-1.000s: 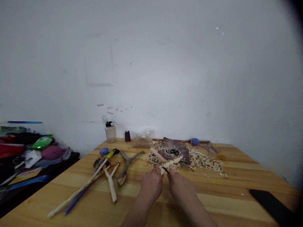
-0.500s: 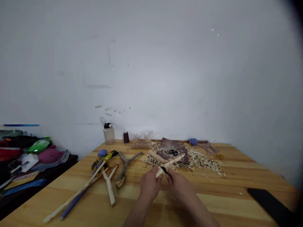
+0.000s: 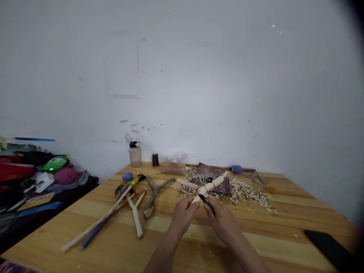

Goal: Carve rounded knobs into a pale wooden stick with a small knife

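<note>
My left hand [image 3: 184, 213] is closed round the lower stem of a peeled, forked stick [image 3: 209, 186], whose two arms spread away from me above the table. Notches ring its right arm. In my right hand [image 3: 217, 216] is a dark-handled carving knife [image 3: 207, 201], its blade against the wood near the fork. Beneath and beyond the stick lie a brown sheet of sandpaper [image 3: 224, 186], black-handled scissors [image 3: 209, 179] and a heap of wood shavings [image 3: 250, 195].
To the left lie a peeled forked stick [image 3: 135, 218], a bark-covered fork [image 3: 155, 193], long sticks [image 3: 93, 225] and a yellow-black tool [image 3: 138, 179]. A bottle [image 3: 135, 156], thread spool [image 3: 155, 160], plastic bag [image 3: 174, 165] and yarn ball [image 3: 237, 169] stand along the wall. A black flat object [image 3: 327, 246] lies right.
The knife has shifted slightly and its blade now rests nearer the fork. The forked stick has turned a little, its right arm pointing higher. The whole view has swung slightly left.
</note>
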Demonstrator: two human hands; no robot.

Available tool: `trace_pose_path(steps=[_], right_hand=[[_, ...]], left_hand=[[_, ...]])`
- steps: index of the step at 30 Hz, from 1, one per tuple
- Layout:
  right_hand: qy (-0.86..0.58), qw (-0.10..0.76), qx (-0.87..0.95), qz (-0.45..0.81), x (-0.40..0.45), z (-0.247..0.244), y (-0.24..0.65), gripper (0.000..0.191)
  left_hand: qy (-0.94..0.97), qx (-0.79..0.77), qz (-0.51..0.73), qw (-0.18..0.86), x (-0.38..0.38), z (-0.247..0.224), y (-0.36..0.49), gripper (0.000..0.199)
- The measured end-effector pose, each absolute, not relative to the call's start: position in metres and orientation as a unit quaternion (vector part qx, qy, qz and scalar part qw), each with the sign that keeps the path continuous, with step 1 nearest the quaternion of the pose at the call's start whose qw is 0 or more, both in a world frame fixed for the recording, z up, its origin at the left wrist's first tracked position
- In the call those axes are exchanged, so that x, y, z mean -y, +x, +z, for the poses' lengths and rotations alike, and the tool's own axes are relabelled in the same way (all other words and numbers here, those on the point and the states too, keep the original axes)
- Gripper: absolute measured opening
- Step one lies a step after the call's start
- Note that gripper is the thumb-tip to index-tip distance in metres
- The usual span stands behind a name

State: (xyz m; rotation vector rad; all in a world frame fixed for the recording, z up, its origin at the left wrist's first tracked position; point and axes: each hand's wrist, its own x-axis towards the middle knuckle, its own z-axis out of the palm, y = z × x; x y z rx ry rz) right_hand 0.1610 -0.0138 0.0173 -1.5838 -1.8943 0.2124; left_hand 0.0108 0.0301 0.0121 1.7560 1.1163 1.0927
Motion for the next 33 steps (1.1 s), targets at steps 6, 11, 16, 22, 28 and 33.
trace_pose_path(steps=[6, 11, 16, 22, 28, 33], right_hand=[[-0.605, 0.318, 0.726, 0.074, 0.013, 0.017, 0.161, 0.029], [-0.611, 0.3, 0.73, 0.062, 0.014, 0.017, 0.161, 0.029], [-0.623, 0.269, 0.734, 0.019, 0.017, 0.02, 0.159, 0.028], [-0.662, 0.221, 0.715, -0.033, 0.018, 0.021, 0.154, 0.029], [-0.687, 0.173, 0.705, -0.036, 0.02, 0.023, 0.15, 0.029], [-0.706, 0.158, 0.691, -0.015, 0.019, 0.022, 0.148, 0.032]], left_hand=[[0.673, -0.444, 0.419, 0.418, -0.03, 0.011, 0.011, 0.021], [0.682, -0.451, 0.41, 0.404, -0.032, 0.01, 0.012, 0.021], [0.729, -0.452, 0.393, 0.332, -0.027, 0.014, 0.011, 0.026], [0.811, -0.476, 0.298, 0.165, -0.019, 0.021, 0.007, 0.027], [0.832, -0.523, 0.178, 0.05, -0.018, 0.024, 0.01, 0.028], [0.834, -0.529, 0.153, 0.011, -0.017, 0.024, 0.013, 0.029]])
